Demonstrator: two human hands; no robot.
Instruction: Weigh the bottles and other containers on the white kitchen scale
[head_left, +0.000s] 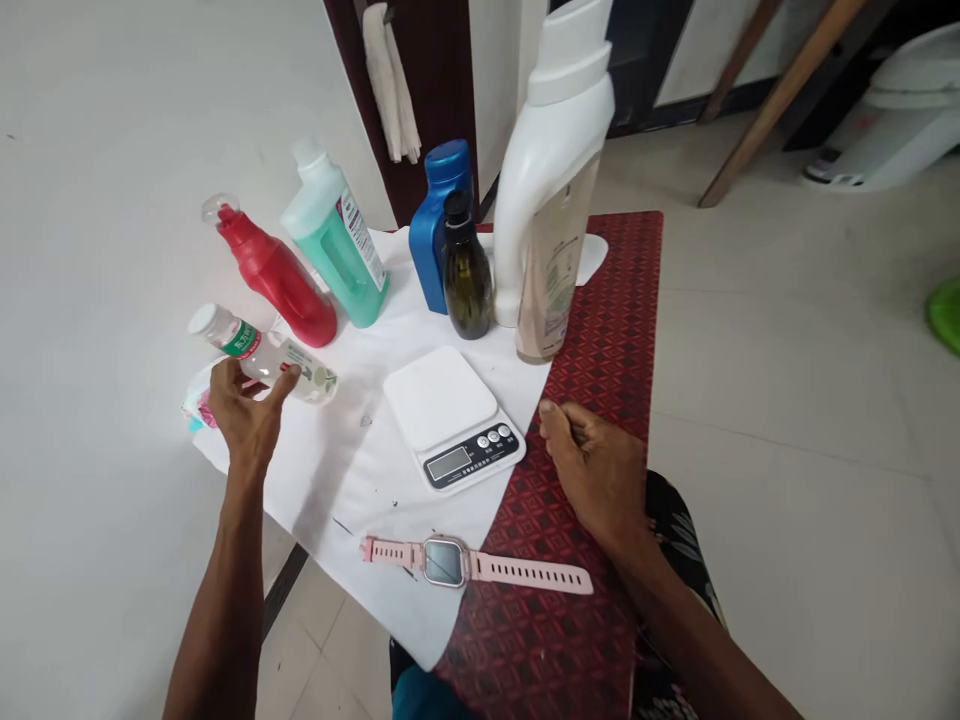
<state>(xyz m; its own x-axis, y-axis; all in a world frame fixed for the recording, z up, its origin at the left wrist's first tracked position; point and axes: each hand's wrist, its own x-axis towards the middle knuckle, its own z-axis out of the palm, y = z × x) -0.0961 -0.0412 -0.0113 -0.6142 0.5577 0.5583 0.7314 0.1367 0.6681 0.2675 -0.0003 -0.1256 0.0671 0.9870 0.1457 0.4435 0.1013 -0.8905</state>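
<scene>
At the left of the table, my left hand (247,410) has thumb and fingers around the lower part of a clear plastic bottle (259,350) with a white cap and green label. The bottle looks tilted. My right hand (596,465) rests closed over the red patterned cloth, fingers curled, with nothing seen in it. Between my hands is a white kitchen scale (454,420), its platform bare and its display blank. A pink-strapped smartwatch (444,562) lies stretched out in front of the scale.
Behind stand a red bottle (274,275), a green liquid bottle (341,240), a blue bottle (431,225), a dark pump-less bottle (466,275) and a tall white detergent jug (525,170). White paper (330,480) covers part of the red cloth (555,640). A wall borders the left side.
</scene>
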